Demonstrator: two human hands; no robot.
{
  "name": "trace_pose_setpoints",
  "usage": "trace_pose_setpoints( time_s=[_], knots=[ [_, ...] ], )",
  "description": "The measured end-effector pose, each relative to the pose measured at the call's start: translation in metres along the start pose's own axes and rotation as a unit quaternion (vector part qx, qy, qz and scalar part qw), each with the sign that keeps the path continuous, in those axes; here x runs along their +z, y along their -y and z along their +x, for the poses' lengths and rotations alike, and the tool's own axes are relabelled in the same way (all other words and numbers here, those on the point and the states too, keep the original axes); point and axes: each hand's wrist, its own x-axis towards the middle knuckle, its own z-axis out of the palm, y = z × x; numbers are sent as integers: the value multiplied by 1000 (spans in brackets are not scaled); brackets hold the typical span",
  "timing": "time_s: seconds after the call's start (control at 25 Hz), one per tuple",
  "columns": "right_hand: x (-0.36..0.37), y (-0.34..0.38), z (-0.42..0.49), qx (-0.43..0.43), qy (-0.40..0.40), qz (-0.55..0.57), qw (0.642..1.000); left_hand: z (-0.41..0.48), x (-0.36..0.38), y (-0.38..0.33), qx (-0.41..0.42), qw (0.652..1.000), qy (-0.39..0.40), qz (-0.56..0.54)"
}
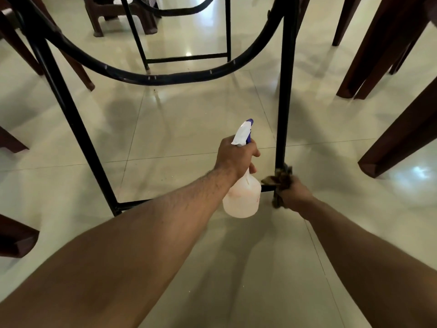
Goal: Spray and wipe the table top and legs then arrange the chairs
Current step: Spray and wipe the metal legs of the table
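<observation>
Wiping stage, leg portion of the task, seen from beneath the bench top, which is out of frame. Item one: right hand [295, 195], fingers curled round a crumpled brown cloth [282, 178], holding it against the foot of the near right black metal tube leg [285, 102], where a low black crossbar [134, 204] meets it close to the pale glossy tiled floor [177, 126]. Item two: left hand [236, 157], gripping the neck of a translucent white plastic spray bottle [243, 200] with a white-and-blue trigger head; bottle upright, nozzle pointing away from the person, body hanging just left of the cloth, contact with the leg not determinable. Item three: opposite black metal leg [71, 110], well apart to the left, joined to the first by a curved black metal brace [151, 79] higher up. Item four: dark brown chair legs [378, 43], standing at both edges of the view, not yet arranged. Governing relation: the leg's long axis runs upright, rising from the cloth; the cloth sits at its lowest end, so any remaining travel, by judgement, lies upward along the tube. The right hand is nearer this leg; the opposite leg lies on the bottle hand's side. Note: the cloth is blurred, so the exact wrap round the tube cannot be told.
</observation>
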Motion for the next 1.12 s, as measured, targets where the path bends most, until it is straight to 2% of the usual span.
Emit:
trace_pose_setpoints(
  time_s=[0.04, 0.12, 0.2, 0.24, 0.28, 0.36, 0.4, 0.44, 0.48, 0.56, 0.6, 0.68, 0.72, 0.8, 0.88, 0.92, 1.04, 1.08, 1.12],
  knots=[
    [-1, -4, 5, 29, 44, -37, 998, 0, 2, -3, 9, 1000, 5, -5],
    [2, 2, 6, 47, 15, 4, 999, 0, 5, -7, 20, 1000, 11, -11],
    [17, 14, 3, -37, -152, 34, 987, -1, 4, -8, 19, 1000, 7, -17],
    [26, 12, -2, -65, -196, 28, 978, -1, 3, -9, 18, 1000, 4, -20],
    [36, 6, -4, -78, -203, 2, 976, -1, 1, -9, 15, 1000, 3, -20],
    [42, -6, -3, 41, -121, -35, 991, -1, -4, -7, 11, 1000, -2, -18],
    [42, -10, 5, 87, -102, -7, 991, -1, -6, -5, 10, 1000, -3, -17],
    [39, -10, 8, 88, -101, 20, 991, -1, -8, -4, 13, 1000, -4, -11],
    [37, -3, 12, 53, -137, 49, 988, -1, -10, -3, 15, 1000, -5, -5],
    [47, 4, 18, -17, -194, 32, 980, 1, -15, -2, 12, 1000, -11, -3],
    [51, 4, 15, 0, -197, -6, 980, 2, -17, -1, 10, 1000, -16, -7],
    [49, 0, 6, 87, -125, -105, 983, 0, -17, 1, 11, 1000, -16, -14],
    [41, 3, 6, 97, -98, -98, 986, -2, -15, 0, 14, 1000, -12, -10],
    [29, 13, 12, 5, -127, 21, 992, -4, -13, -3, 15, 1000, -10, -8],
    [27, 27, 6, -85, -176, 97, 976, -5, -10, -7, 8, 1000, -16, -19],
    [27, 27, 7, -82, -183, 83, 976, -5, -9, -9, 6, 1000, -17, -25],
    [19, 26, 4, 100, -106, -28, 989, -9, -2, -14, 10, 1000, 1, -21],
    [12, 35, 4, 119, -80, -15, 990, -10, -2, -16, 12, 1000, 3, -18],
    [4, 55, 2, 100, -91, 28, 990, -11, -2, -19, 14, 1000, 2, -15]
  ],
)
